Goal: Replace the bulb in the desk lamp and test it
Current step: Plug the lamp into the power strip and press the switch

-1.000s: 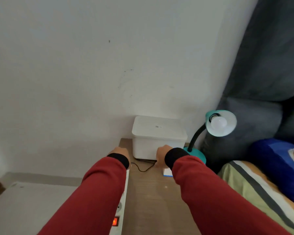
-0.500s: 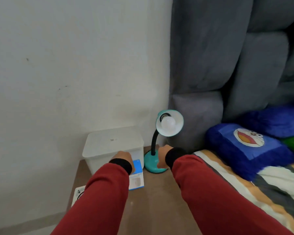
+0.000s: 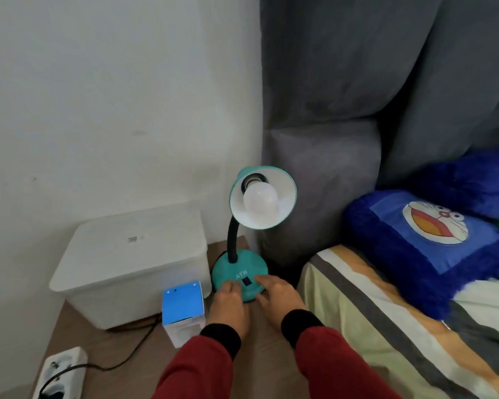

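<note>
A teal desk lamp (image 3: 236, 269) stands at the back of a wooden bedside table (image 3: 121, 349). Its black neck curves up to a teal shade (image 3: 283, 191) holding a white bulb (image 3: 260, 201), which is unlit. A black rocker switch (image 3: 246, 281) sits on the front of the base. My left hand (image 3: 228, 306) rests on the base's left front edge, fingers spread. My right hand (image 3: 277, 298) touches the base's right front edge, fingers apart. Neither hand holds anything. A blue and white bulb box (image 3: 183, 309) stands just left of my left hand.
A white lidded plastic bin (image 3: 133, 260) fills the table's back left. A white power strip (image 3: 61, 372) with a black cord (image 3: 133, 349) lies at the front left. A bed with a striped sheet (image 3: 372, 326), a blue cartoon pillow (image 3: 427, 243) and a grey padded headboard (image 3: 323, 182) is at right.
The view has swung right and closer to the lamp. My left hand moved from the white bin to the lamp base. My right hand stays at the base, now on its front.
</note>
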